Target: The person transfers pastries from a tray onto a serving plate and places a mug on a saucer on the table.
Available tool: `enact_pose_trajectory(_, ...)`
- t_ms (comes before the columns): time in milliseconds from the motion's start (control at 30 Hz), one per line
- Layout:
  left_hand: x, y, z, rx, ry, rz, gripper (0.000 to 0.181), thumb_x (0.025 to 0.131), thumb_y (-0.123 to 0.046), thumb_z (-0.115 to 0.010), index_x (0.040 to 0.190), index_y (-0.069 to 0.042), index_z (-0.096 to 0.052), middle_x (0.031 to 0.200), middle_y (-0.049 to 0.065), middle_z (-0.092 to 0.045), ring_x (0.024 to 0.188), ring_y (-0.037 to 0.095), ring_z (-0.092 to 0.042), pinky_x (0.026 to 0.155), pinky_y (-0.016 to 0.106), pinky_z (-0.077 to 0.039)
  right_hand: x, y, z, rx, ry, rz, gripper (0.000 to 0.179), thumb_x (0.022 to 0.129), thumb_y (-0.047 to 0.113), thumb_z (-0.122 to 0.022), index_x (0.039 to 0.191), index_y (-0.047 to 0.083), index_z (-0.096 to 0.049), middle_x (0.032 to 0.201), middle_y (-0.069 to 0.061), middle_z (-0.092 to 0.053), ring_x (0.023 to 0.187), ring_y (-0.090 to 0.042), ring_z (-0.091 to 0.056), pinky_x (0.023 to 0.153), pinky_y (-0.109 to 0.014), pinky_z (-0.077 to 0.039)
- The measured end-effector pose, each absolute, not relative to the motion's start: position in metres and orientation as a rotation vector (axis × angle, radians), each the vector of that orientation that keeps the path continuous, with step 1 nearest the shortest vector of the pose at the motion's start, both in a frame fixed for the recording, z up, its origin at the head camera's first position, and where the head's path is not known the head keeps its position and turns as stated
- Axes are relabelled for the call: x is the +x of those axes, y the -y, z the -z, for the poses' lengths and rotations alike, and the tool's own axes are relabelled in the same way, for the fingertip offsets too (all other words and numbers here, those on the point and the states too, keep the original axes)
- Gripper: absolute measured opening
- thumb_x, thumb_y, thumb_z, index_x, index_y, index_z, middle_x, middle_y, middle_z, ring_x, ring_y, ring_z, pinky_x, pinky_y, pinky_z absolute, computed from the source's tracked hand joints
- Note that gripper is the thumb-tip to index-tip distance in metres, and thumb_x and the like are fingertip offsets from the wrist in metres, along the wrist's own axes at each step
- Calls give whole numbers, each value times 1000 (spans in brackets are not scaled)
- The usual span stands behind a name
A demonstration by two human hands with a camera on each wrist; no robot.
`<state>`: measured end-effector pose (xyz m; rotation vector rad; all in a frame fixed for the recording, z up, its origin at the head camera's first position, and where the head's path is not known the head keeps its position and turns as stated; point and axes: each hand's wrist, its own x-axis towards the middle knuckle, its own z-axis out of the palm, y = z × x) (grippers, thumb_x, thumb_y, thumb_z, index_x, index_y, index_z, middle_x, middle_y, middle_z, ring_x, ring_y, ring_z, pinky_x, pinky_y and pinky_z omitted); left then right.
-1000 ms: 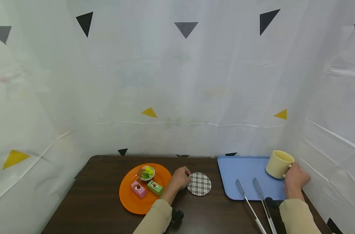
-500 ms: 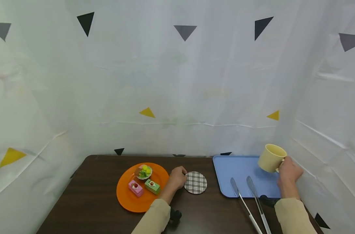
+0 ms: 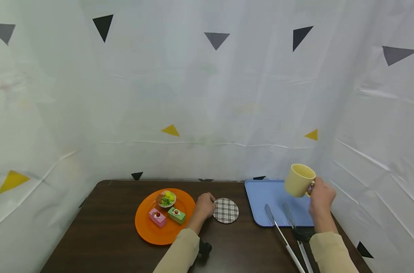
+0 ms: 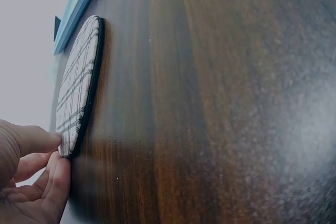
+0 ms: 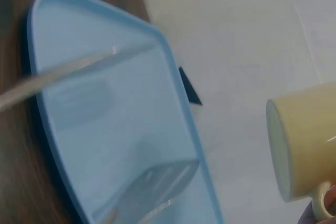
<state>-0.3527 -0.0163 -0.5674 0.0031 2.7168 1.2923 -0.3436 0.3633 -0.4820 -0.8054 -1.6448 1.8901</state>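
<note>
On the dark wooden table lies a round plaid coaster [image 3: 226, 211], white with dark checks and a black edge. My left hand [image 3: 205, 205] pinches its near left rim; the thumb is over the top in the left wrist view. A pale yellow mug [image 3: 298, 182] is raised above the blue tray [image 3: 256, 195], tilted to the left. My right hand [image 3: 323, 195] grips the mug by its handle. In the right wrist view, the mug [image 5: 310, 140] shows at the right edge, and only a bit of the hand is visible.
Two long metal utensil arms with white ends [image 3: 288, 248] lean over the tray's front edge; one has a slotted head [image 5: 163, 182]. Whether they join is hidden. An orange plate [image 3: 148, 233] bears pink cake [image 3: 157, 217], green cake [image 3: 177, 215] and a small filled cup [image 3: 167, 199].
My right hand has lifted the mug off the tray's right side and carried it left. My left hand stays at the coaster's edge. The head view has shifted slightly.
</note>
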Motion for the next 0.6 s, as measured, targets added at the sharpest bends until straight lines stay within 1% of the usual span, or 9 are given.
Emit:
enact_pose_trajectory(100,-352,14,568,13,-2704,-1299,14,103,-6,-66,115,0,-70,114,17,-69,96,29,-67,85,47,-59,-342,-352,481,-743,1656,-1879,44,101,21,-59,58,16,-55,55,10,-51,57,-11,-48,57,-25,-47)
enact_pose_trajectory(167,-352,13,569,15,-2696,-1311,14,104,-6,-65,116,0,-70,115,17,-69,96,28,-66,85,46,-59,-342,-343,479,-699,1653,-1901,46,102,21,-59,57,15,-54,54,10,-49,58,-12,-46,58,-26,-46)
enact_pose_trajectory(333,-355,13,570,-1,-2671,-1338,16,104,-1,-61,116,0,-71,119,19,-69,97,29,-65,82,44,-58,-339,-317,473,-608,1589,-2037,47,103,16,-56,57,14,-48,56,8,-42,58,-12,-40,58,-27,-44)
enact_pose_trajectory(433,-356,14,569,-7,-2669,-1329,18,103,0,-59,117,0,-71,121,19,-70,100,30,-66,82,43,-58,-337,-301,472,-571,1580,-2083,48,103,13,-55,56,17,-44,55,9,-39,56,-10,-37,56,-27,-41)
enact_pose_trajectory(600,-355,13,566,-40,-2679,-1266,21,105,-1,-58,120,-1,-72,125,18,-70,107,31,-67,85,42,-58,-332,-276,476,-531,1626,-2124,48,103,13,-54,57,18,-41,56,8,-37,56,-10,-35,58,-26,-41)
